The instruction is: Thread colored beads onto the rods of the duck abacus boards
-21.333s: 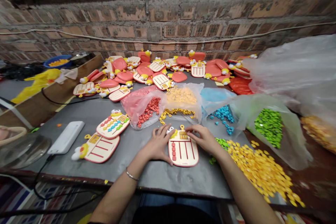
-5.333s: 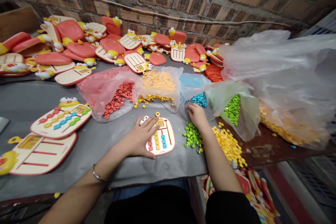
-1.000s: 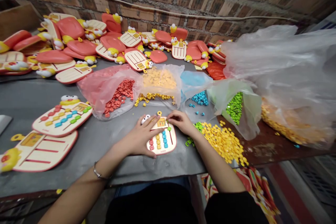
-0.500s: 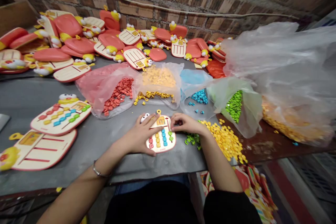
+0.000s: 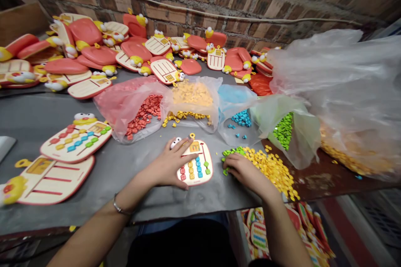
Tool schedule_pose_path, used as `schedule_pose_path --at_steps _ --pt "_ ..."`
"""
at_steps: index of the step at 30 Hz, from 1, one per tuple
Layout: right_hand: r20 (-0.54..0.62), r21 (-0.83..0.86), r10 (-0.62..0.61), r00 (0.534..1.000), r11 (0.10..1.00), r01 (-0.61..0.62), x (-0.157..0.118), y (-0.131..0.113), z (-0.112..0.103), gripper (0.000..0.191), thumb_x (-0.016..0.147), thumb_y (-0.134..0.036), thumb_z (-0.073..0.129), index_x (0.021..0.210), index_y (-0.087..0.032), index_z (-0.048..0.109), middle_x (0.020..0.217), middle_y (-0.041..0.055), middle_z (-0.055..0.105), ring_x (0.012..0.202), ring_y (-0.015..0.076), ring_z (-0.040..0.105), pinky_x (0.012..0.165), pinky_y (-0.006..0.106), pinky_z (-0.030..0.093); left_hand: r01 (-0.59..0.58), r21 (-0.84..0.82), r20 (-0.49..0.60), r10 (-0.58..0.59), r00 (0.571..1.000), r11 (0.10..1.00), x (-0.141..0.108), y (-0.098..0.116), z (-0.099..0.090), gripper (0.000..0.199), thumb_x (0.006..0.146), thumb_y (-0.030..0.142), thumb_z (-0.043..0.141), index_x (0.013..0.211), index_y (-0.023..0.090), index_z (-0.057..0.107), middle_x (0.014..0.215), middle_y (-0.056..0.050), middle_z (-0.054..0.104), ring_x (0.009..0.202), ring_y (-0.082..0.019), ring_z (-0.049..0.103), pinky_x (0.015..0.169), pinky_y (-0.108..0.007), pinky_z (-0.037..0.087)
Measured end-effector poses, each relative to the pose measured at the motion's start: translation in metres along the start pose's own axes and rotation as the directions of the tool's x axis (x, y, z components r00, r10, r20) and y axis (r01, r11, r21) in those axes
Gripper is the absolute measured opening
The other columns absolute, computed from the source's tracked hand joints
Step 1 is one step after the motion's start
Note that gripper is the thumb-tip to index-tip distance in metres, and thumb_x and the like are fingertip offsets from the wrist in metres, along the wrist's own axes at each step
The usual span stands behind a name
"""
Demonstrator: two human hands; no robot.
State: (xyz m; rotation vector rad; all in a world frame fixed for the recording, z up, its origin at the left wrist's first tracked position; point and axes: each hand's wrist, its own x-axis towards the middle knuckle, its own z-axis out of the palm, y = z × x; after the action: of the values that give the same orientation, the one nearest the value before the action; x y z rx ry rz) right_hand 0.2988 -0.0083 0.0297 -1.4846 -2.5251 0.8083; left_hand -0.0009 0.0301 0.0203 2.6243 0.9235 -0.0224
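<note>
Your left hand's [image 5: 171, 164] fingers are spread and unclenched over the upper left of the cream, red-rimmed, rounded plastic board [image 5: 202, 154], which lies flat. With so loose a hold, a sideways push could make it skid. Your right hand's [image 5: 246, 171] fingers curl down at the small, bright-green plastic beads [image 5: 233, 150] just right of the board; whether they pinch one, you cannot tell from here. The green beads on the board's rightmost slot [image 5: 206, 166] might slide if it were tipped. Farther right of the board, glossy yellow plastic discs [image 5: 271, 169] border the green heap, so groping could catch the wrong piece, and a sweeping forearm could scatter discs off the edge.
</note>
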Motion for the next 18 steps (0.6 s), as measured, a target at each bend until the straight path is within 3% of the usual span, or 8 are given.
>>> schedule_pose_path --at_steps 5,10,14,18 --pt "-0.155 0.132 -0.030 0.987 0.990 0.051 -0.001 -0.004 0.003 0.016 0.091 -0.010 0.050 0.091 -0.020 0.062 0.097 0.0071 0.062 0.093 0.0213 0.058 0.082 0.033 0.048 0.000 -0.010 0.005 0.000 1.000 1.000 -0.001 -0.001 0.001 0.095 0.067 0.073 0.068 0.147 0.030 0.037 0.161 -0.015 0.008 0.146 -0.039 0.010 0.113 -0.058 0.002" --pt "-0.357 0.166 -0.122 0.926 0.967 0.192 0.028 -0.022 -0.004 0.013 0.093 -0.014 0.050 0.095 -0.021 0.061 0.098 0.0067 0.059 0.093 0.0195 0.059 0.083 0.032 0.048 -0.007 0.003 -0.001 0.007 1.000 1.000 -0.001 0.001 -0.002 0.097 0.068 0.073 0.067 0.148 0.031 0.034 0.161 -0.015 0.009 0.147 -0.037 0.008 0.114 -0.057 0.000" --pt "-0.380 0.129 -0.202 0.903 0.955 0.268 0.069 -0.023 0.008 0.014 0.092 -0.015 0.051 0.093 -0.020 0.064 0.096 0.0079 0.060 0.091 0.0205 0.060 0.082 0.034 0.050 -0.005 0.016 -0.004 0.005 1.000 1.000 -0.001 0.001 -0.001 0.097 0.066 0.075 0.067 0.147 0.030 0.036 0.161 -0.014 0.012 0.147 -0.037 0.008 0.114 -0.057 0.002" --pt "-0.374 0.037 -0.172 0.911 0.979 0.200 0.096 -0.016 0.019 0.013 0.090 -0.013 0.054 0.083 -0.016 0.065 0.085 0.0080 0.059 0.083 0.0215 0.058 0.075 0.034 0.048 -0.014 0.022 -0.012 0.014 1.000 1.000 -0.001 0.001 0.000 0.098 0.067 0.076 0.064 0.149 0.029 0.034 0.161 -0.013 0.011 0.147 -0.037 0.008 0.114 -0.057 0.001"
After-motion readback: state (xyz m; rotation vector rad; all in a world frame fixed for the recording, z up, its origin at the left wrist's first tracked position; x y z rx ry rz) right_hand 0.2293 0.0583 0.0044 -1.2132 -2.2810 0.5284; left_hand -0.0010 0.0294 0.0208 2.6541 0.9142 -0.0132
